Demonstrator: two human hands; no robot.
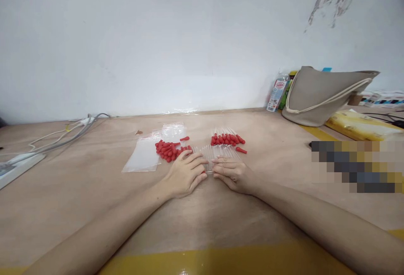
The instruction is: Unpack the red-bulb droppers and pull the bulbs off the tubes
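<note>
Both my hands rest on the wooden table [94,199] with their fingertips meeting over a row of clear glass tubes [217,152]. My left hand [186,174] lies flat, fingers spread, touching the tubes' near ends. My right hand [232,173] lies beside it, fingers pointing left at the same tubes. A heap of loose red rubber bulbs [168,148] sits just beyond my left hand. Further back lies a set of tubes fitted with red bulbs [227,138], and one fitted tube [241,150] lies apart to the right.
Clear plastic bags [145,157] lie left of the bulbs. Grey cables [63,136] and a white power strip [15,165] are at the far left. A beige bag [322,96], a bottle [277,92] and yellow packets [356,125] stand at the back right against the wall.
</note>
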